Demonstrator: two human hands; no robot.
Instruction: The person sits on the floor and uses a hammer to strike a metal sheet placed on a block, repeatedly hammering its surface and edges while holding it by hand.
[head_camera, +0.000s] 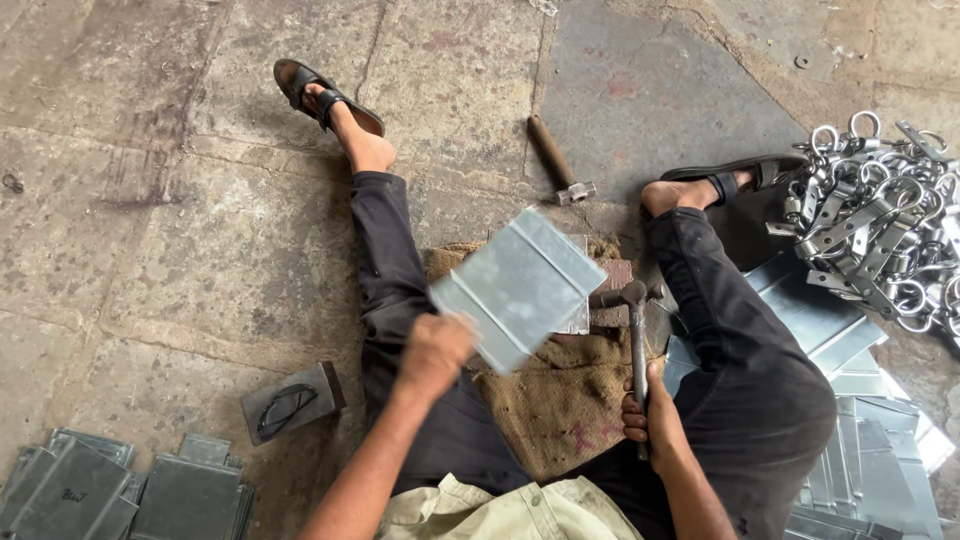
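The left hand (432, 352) is clenched on the near corner of a folded sheet-metal plate (520, 285), holding it tilted above the burlap sack (560, 400) spread between the person's legs. The right hand (655, 425) is wrapped tight round the handle of a hammer (637, 330), whose head sits at the sack's right edge, just beside the plate. Beyond the sack lies a second hammer (557, 162). Right of the sack, metal ring clasps (880, 230) are heaped; left of it, stacked plates (120, 490).

No packages, labels, signs or screens
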